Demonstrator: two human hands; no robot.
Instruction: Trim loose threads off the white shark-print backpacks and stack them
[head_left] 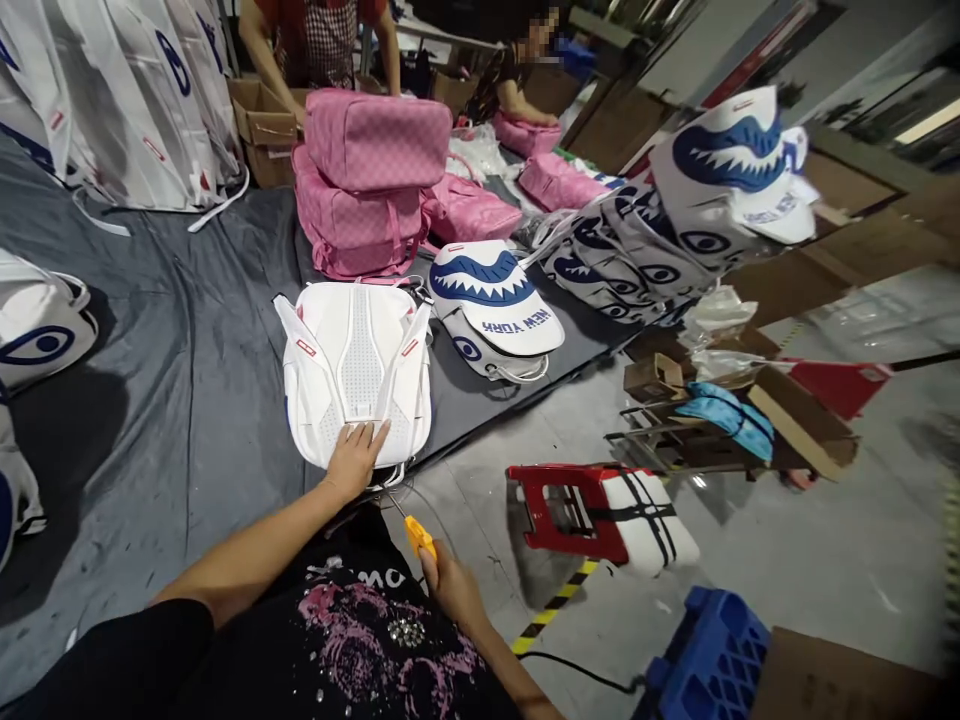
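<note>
A white backpack (411,438) lies on the grey-covered table with its padded back and shoulder straps facing up. My left hand (355,462) rests flat on its lower back panel, fingers spread. Just off the table's edge, in front of my body, my right hand (454,588) is closed around a yellow-handled tool (420,538). A thin metal shaft points from the tool toward the backpack's lower edge; its exact kind is unclear. Beside the backpack on the right sits another white backpack (491,310) with a blue toothed-mouth design and "NEW YORK" lettering.
Pink backpacks (375,145) are stacked behind. More white backpacks stand at the left (112,110) and right (720,185). Two people work across the table. A red stool (559,512) with a white cushion and a blue crate (709,650) stand on the floor.
</note>
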